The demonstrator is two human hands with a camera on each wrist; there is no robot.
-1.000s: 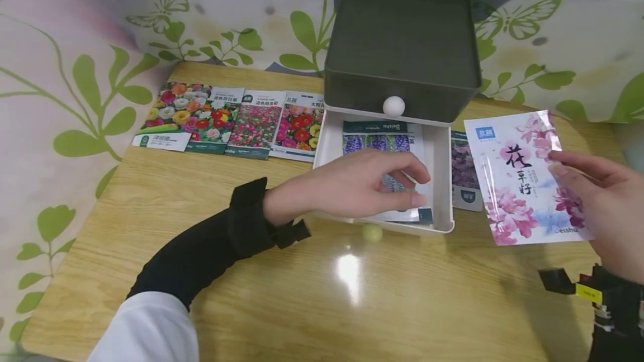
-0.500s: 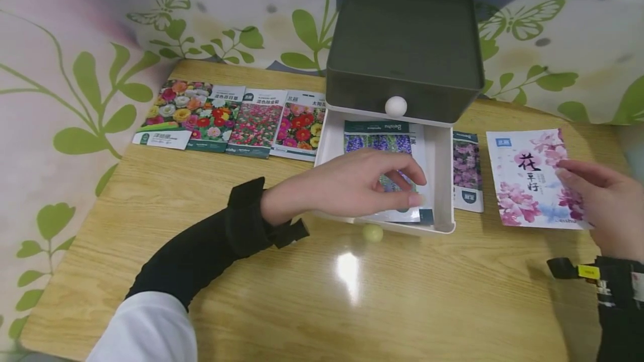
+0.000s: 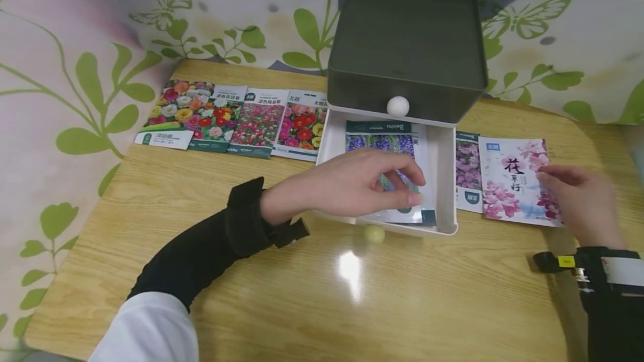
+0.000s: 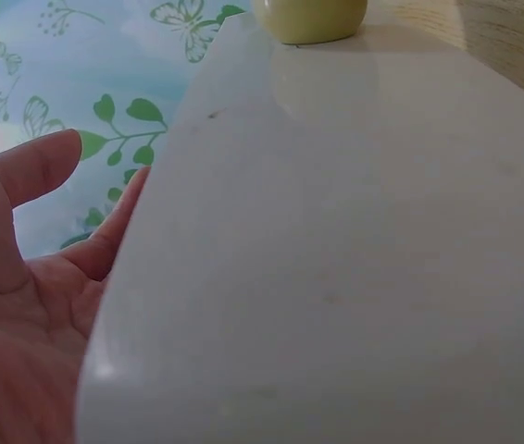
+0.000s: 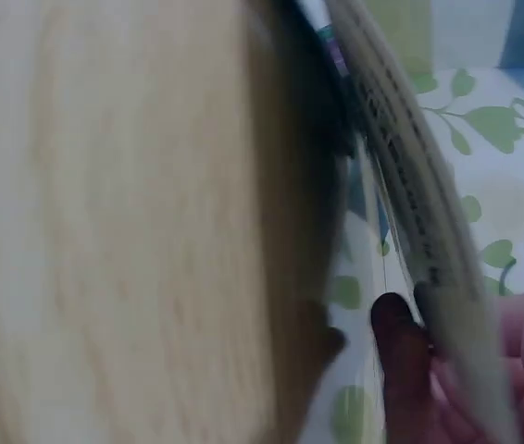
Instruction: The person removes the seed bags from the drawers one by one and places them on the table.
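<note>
One pink-flowered packet (image 3: 515,183) is pinched by the right hand (image 3: 581,200) over the bench (image 3: 427,295); the purple-flowered packet (image 3: 468,166) could be covered by too leftward a placement. Over the drawer (image 3: 446,183), the left hand (image 3: 352,183) is held with fingers parted.

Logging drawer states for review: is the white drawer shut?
No, the white drawer juts out from the dark cabinet, with packets showing inside.

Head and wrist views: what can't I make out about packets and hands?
Head: part of the glossy violet-flowered packet in the open white drawer, covered by the bare left hand.
Head: left part of the flat mauve-flowered packet, behind the drawer's wall.
Left wrist: part of that hand, behind the drawer's white front.
Right wrist: print on the white pink-blossom packet held by the right hand, blurred and steeply angled.
</note>
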